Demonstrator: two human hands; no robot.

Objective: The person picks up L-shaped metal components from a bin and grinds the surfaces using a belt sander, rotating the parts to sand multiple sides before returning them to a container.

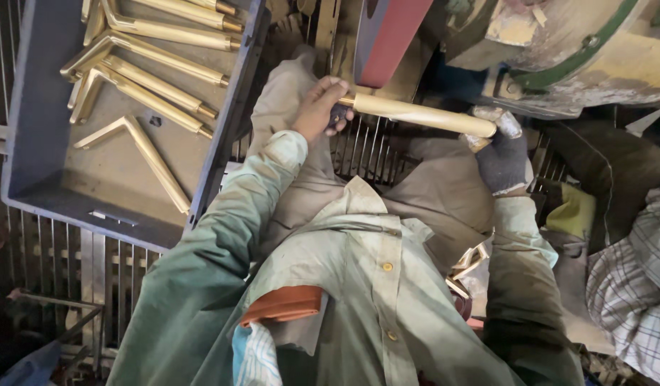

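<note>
I hold a long brass-coloured rod (pixel 423 114) across my lap, just under a reddish sanding belt (pixel 390 32). My left hand (pixel 321 109), bare, grips the rod's left end where a narrower tip sticks out. My right hand (pixel 503 154), in a dark worn glove, holds the rod's right end. The rod lies nearly level, slightly lower at the right. My knees and pale green shirt fill the lower middle of the view.
A grey plastic crate (pixel 37 157) at the left holds several L-shaped brass pieces (pixel 140 146). A metal grate floor (pixel 373 146) lies below. A worn machine housing (pixel 573 50) stands at the upper right. Checked cloth (pixel 637 279) and more brass parts (pixel 469 261) sit at my right.
</note>
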